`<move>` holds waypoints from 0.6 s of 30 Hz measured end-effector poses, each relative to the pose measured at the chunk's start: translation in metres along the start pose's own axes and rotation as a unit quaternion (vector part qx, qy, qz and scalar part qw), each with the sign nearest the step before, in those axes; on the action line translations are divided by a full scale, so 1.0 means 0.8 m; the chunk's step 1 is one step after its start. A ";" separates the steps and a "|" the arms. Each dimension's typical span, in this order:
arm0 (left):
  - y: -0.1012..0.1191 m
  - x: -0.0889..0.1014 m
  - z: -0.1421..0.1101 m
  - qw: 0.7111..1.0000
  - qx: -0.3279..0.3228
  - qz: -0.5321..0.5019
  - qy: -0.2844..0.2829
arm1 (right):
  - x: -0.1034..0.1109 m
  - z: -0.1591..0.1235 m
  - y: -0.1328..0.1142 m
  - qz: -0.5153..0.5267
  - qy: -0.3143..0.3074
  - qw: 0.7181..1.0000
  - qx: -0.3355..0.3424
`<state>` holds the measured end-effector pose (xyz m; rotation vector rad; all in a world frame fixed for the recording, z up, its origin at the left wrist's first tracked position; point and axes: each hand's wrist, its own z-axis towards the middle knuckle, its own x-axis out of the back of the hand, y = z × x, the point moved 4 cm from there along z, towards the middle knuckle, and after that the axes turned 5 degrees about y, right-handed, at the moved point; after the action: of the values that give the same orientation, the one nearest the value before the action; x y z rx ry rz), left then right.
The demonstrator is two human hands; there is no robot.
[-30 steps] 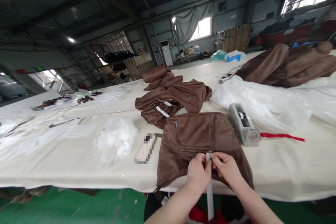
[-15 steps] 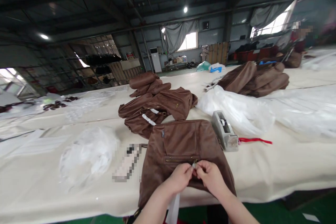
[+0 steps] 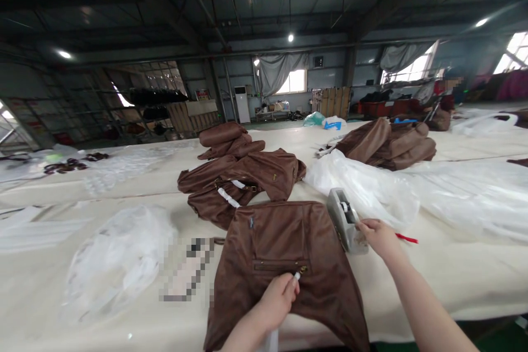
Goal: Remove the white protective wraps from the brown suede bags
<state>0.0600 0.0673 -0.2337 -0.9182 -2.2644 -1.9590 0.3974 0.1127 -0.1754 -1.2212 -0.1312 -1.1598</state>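
A brown leather-look bag lies flat in front of me, with a zipped pocket across its face. My left hand is closed in a pinch on the pocket's zipper pull, which has a white wrapping on it. Just right of the bag stands a grey tape dispenser. My right hand is at its near end, thumb and fingers pinched on what looks like the clear tape there. A white strip hangs below my left wrist.
More brown bags are heaped behind this one, and another pile lies at back right. Clear plastic bags spread right of the dispenser. A crumpled plastic bag and a blurred-out flat item lie left. A red strip pokes out behind my right hand.
My right hand has left the zipper pull and moved right and up to the tape dispenser. My left hand keeps its pinch on the pull. The view has tilted up slightly.
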 end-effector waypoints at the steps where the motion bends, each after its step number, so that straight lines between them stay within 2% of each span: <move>1: 0.000 0.000 0.000 1.000 -0.002 0.003 0.001 | -0.002 -0.001 0.001 0.009 -0.001 1.000 0.000; 4: 0.000 0.001 0.000 1.000 -0.006 0.012 0.001 | 0.003 -0.011 -0.005 0.060 0.003 0.998 0.011; 6: -0.001 0.001 0.000 1.000 -0.009 0.016 0.000 | 0.013 -0.023 -0.009 0.083 0.027 0.996 0.026; 9: -0.002 0.001 0.001 1.000 -0.001 0.015 -0.006 | 0.023 -0.042 -0.002 0.071 0.052 0.996 0.016; 11: -0.002 0.000 0.000 1.000 0.011 0.009 -0.012 | 0.020 -0.052 0.012 0.069 0.028 0.997 -0.031; 13: -0.002 -0.002 0.000 0.999 0.025 -0.006 -0.020 | 0.010 -0.060 0.028 0.113 -0.012 0.990 -0.085; 16: -0.001 -0.007 0.000 0.997 0.051 -0.038 -0.040 | -0.008 -0.067 0.045 0.234 -0.068 0.959 -0.146; 18: 0.001 -0.011 0.001 0.996 0.056 -0.024 -0.060 | -0.018 -0.071 0.050 0.294 -0.083 0.936 -0.174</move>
<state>0.0680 0.0642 -0.2361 -1.0054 -2.4548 -1.8190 0.3934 0.0731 -0.2338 -1.5329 0.3124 -0.5630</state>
